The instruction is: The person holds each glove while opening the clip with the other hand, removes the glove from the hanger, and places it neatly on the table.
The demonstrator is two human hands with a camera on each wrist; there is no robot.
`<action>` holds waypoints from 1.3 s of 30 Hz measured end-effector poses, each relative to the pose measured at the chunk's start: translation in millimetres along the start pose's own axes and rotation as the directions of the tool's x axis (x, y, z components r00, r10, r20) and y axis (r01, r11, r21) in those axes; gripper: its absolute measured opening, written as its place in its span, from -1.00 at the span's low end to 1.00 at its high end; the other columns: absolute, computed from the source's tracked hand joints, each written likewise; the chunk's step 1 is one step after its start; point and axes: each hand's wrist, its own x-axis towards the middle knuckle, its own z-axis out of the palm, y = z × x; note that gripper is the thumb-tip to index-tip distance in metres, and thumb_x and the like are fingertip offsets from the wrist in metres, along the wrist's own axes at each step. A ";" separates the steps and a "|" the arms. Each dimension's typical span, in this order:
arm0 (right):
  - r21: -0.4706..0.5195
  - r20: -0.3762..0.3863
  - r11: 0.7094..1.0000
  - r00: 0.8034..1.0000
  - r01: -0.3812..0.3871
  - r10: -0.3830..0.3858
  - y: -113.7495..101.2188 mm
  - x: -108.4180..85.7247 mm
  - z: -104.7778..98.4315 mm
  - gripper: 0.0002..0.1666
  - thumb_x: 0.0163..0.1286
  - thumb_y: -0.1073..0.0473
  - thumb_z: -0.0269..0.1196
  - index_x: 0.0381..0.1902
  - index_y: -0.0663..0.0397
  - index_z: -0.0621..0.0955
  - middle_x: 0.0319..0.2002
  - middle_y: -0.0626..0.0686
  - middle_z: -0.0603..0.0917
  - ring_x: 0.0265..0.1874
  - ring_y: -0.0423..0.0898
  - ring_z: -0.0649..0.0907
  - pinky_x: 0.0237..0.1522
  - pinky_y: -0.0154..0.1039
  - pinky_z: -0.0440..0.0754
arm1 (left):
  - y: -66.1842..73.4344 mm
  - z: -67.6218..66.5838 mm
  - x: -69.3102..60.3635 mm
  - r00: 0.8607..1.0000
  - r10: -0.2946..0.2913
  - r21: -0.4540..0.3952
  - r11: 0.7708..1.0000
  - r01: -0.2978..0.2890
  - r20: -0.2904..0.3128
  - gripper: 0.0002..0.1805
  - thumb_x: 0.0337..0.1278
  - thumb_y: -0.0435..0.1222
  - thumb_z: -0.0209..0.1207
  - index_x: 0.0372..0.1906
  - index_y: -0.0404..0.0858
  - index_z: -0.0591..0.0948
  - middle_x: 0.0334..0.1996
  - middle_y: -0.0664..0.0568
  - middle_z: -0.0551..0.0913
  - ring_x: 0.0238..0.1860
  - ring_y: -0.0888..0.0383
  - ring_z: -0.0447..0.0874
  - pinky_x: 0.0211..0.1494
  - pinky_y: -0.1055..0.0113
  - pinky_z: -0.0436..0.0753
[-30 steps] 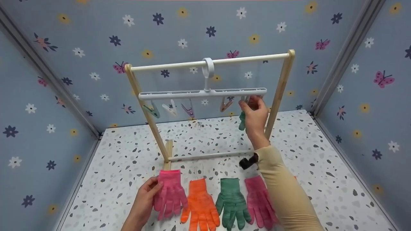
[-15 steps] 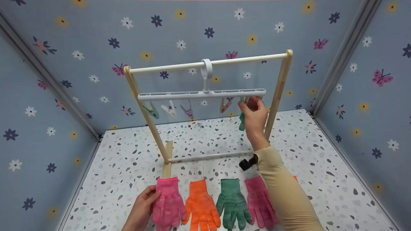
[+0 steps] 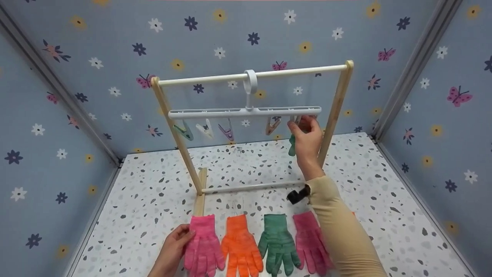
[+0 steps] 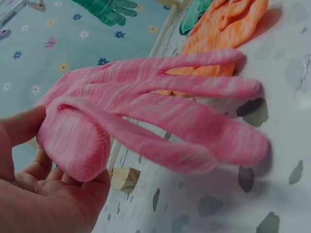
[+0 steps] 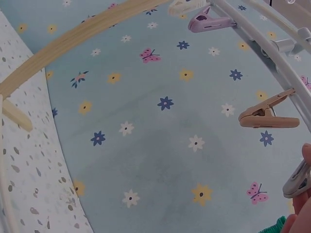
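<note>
My left hand [image 3: 173, 244] pinches a pink knit glove [image 3: 205, 246] by its side near the cuff. In the left wrist view that glove [image 4: 131, 97] is held partly above the table, its fingertips reaching toward the surface. Up at the right end of a white hanger [image 3: 215, 114], my right hand [image 3: 308, 140] grips a grey clothespin [image 5: 296, 180]. A green glove [image 3: 292, 146] hangs below there, mostly hidden behind the hand. More clothespins hang along the bar: a brown one [image 3: 273, 126], a purple one [image 3: 227, 132], a white one [image 3: 205, 129] and a green one [image 3: 184, 131].
The hanger hooks over the rod of a wooden rack [image 3: 251, 75]. Before the rack lie an orange glove [image 3: 241, 246], a green glove [image 3: 277, 242] and a darker pink glove [image 3: 309, 238] on the speckled table [image 3: 142, 196]. Patterned walls stand close behind and beside.
The pink glove in my left hand has come down toward the front of the table. My right hand stays at the grey clothespin.
</note>
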 end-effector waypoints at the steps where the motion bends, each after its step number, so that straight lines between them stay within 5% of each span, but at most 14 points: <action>1: -0.002 -0.001 1.000 1.000 0.003 -0.003 0.1 -0.3 -0.2 -0.49 0.34 0.14 0.39 0.18 0.18 0.54 0.00 0.12 0.60 0.00 -0.04 0.55 0.09 -0.19 0.53 | -0.6 -1.2 1.4 1.000 0.001 0.023 1.000 -0.001 -0.011 -0.71 0.42 -0.28 0.13 0.09 -0.36 0.49 -0.13 -0.07 0.61 -0.15 0.07 0.55 -0.07 0.21 0.53; 12: -0.094 -0.024 0.994 0.998 0.060 -0.063 0.3 -1.3 -4.1 -0.48 0.28 0.02 0.44 0.11 0.13 0.58 -0.05 0.09 0.63 -0.05 -0.11 0.59 0.00 -0.20 0.55 | -7.9 -9.7 13.6 0.994 0.083 0.265 0.962 -0.061 -0.073 -0.71 0.33 -0.30 0.21 0.04 -0.38 0.55 -0.22 -0.06 0.62 -0.24 0.11 0.53 -0.19 0.28 0.52; 20: -0.113 -0.024 0.992 0.998 0.052 -0.055 -2.2 -1.7 -4.1 -0.48 0.29 -0.01 0.43 0.11 0.08 0.58 -0.05 0.04 0.63 -0.05 -0.11 0.59 0.01 -0.18 0.56 | -12.6 -13.1 23.2 0.995 0.071 0.334 0.942 -0.042 -0.077 -0.66 0.33 -0.27 0.20 0.08 -0.39 0.53 -0.18 -0.08 0.62 -0.20 0.09 0.56 -0.15 0.26 0.51; 39: -0.227 -0.035 0.971 0.995 0.080 -0.090 4.0 -2.2 -8.0 -0.40 0.26 -0.17 0.41 0.15 -0.02 0.59 -0.05 -0.05 0.66 -0.06 -0.17 0.61 0.00 -0.19 0.57 | -13.4 -19.2 25.6 0.997 0.030 0.359 0.933 -0.002 -0.073 -0.60 0.34 -0.27 0.15 0.14 -0.48 0.52 -0.16 -0.11 0.67 -0.21 0.09 0.61 -0.18 0.25 0.57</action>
